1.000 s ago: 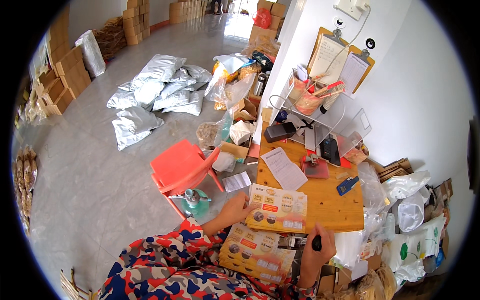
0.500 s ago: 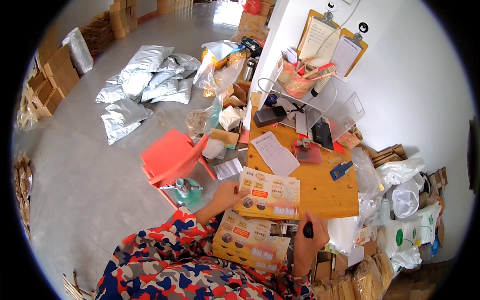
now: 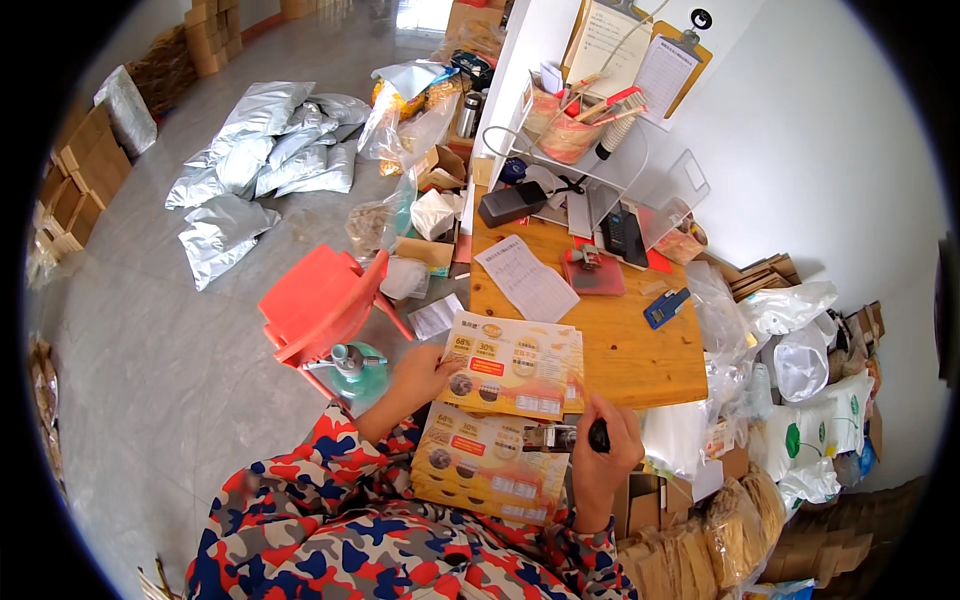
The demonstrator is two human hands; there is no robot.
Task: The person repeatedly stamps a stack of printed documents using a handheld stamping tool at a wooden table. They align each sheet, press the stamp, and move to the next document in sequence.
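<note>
My left hand [image 3: 420,374] grips the left edge of the upper pile of flat printed packages [image 3: 520,370], which lies at the desk's near corner. Its thumb rests near the top sheet's edge. A second, fanned pile of the same yellow and cream packages [image 3: 470,470] lies nearer to me, against my camouflage-patterned sleeve and lap. My right hand [image 3: 607,452] is closed around the black handle of a metal-framed hand stamp [image 3: 550,438]. The stamp's metal end sits over the top right of the nearer pile; whether it touches is hard to see.
On the wooden desk [image 3: 640,360] are a paper sheet [image 3: 525,278], a red ink pad [image 3: 595,277], a blue tool [image 3: 666,308] and a clear organizer. A red chair [image 3: 310,310] and a green bottle [image 3: 358,375] stand left. Silver bags [image 3: 265,140] lie on the floor; plastic bags crowd the right.
The whole view has shifted, so the desk and floor things sit further left and up. The stamp now shows more of its metal frame over the nearer pile. Both hands keep their hold.
</note>
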